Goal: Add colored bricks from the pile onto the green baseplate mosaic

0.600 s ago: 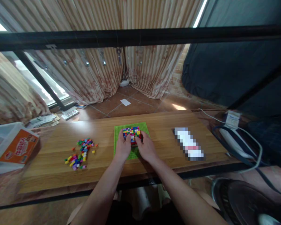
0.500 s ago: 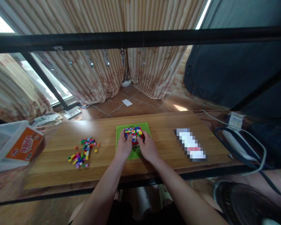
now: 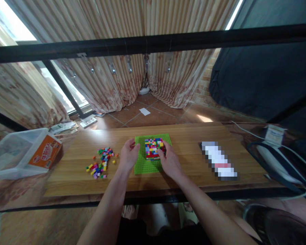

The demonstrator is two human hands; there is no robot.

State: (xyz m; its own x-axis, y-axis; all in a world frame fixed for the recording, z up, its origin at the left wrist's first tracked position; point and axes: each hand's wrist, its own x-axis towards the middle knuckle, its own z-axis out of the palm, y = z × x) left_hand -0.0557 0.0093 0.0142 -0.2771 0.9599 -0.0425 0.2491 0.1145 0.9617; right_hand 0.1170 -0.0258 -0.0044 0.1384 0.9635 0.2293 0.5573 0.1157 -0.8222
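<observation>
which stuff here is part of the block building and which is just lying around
In use: block square, green baseplate, loose blocks, left hand, right hand.

Lying about: plastic bin, orange box, cables, papers.

Bare table (image 3: pixel 183 163) lies open between the baseplate (image 3: pixel 148 166) and the blurred object (image 3: pixel 218 160) at right. Left of the plate, the left hand (image 3: pixel 129 156) stands before the loose bricks (image 3: pixel 101 162), bare wood between them. A black bar (image 3: pixel 153 42) crosses overhead.
</observation>
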